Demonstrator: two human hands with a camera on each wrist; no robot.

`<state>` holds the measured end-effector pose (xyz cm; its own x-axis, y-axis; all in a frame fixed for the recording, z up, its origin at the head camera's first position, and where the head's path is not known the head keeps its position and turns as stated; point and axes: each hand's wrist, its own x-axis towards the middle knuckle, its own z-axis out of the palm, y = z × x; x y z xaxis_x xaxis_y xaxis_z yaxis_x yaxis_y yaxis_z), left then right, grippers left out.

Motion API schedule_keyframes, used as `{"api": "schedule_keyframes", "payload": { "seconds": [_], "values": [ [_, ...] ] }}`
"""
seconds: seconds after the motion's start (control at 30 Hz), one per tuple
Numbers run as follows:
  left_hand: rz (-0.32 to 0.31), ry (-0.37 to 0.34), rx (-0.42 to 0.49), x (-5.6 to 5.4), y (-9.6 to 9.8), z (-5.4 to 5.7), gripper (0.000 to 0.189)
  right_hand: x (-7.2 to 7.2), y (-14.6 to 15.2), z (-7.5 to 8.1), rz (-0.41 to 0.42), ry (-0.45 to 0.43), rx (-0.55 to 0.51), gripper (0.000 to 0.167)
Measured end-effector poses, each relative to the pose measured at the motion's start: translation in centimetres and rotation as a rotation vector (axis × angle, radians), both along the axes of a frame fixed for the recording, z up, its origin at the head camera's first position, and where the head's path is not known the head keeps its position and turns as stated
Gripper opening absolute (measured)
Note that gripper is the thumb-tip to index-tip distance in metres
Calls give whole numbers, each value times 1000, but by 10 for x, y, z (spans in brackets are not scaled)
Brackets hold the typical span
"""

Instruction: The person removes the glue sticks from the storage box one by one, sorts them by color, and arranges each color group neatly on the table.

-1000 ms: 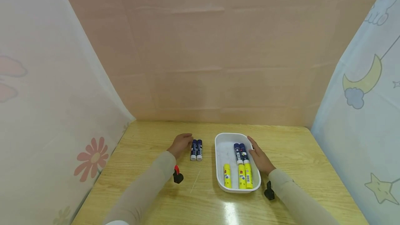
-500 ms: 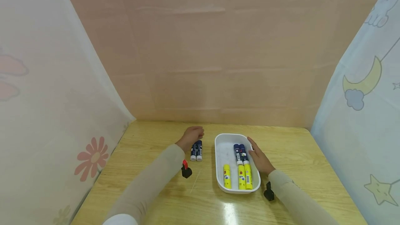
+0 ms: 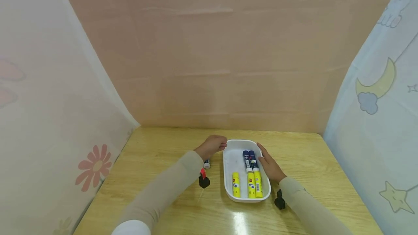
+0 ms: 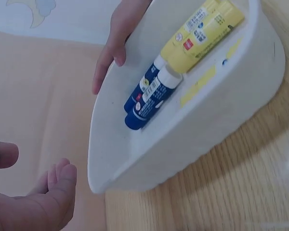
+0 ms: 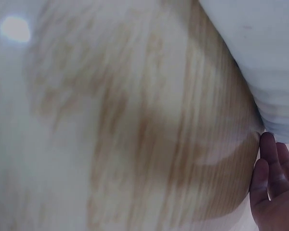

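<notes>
In the near half of the white tray [image 3: 236,160], three yellow tubes [image 3: 251,185]. Left of it on the table [image 3: 169,144], a white-ended tube [image 3: 207,164], mostly hidden. Against the tray's right side, the right hand [image 3: 271,164], fingers extended. Farther inside, two blue tubes [image 3: 252,160]. Beside the far left corner, the left hand [image 3: 212,146], empty, thumb apart from fingers.

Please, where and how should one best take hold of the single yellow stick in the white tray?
Probably at the middle of the yellow stick, from above, pinched across its width: it is slim, lies along the tray's length, and bare floor of the white tray shows on its right.
</notes>
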<state>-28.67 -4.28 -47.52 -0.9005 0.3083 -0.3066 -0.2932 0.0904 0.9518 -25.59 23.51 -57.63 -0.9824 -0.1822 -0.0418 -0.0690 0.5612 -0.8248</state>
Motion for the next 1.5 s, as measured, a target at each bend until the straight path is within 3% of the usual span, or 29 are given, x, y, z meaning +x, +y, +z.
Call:
{"api": "schedule_keyframes", "payload": {
  "seconds": [0.23,0.47,0.67,1.03,1.27,1.5],
  "values": [
    [-4,-27,12,2,20,-6,45,-1,0,-1,10,6,8,57],
    [4,-145,29,7,40,-15,44,-4,2,0,8,14,7,57],
    [30,-191,45,12,53,-26,39,-6,3,-6,18,26,5,57],
    [112,-248,32,11,63,-45,42,-3,3,-3,13,23,-5,57],
    [140,-269,51,16,70,-42,47,-3,2,-1,9,19,3,57],
    [171,-296,111,16,76,-50,45,-1,1,0,16,15,-29,57]
  ]
}}
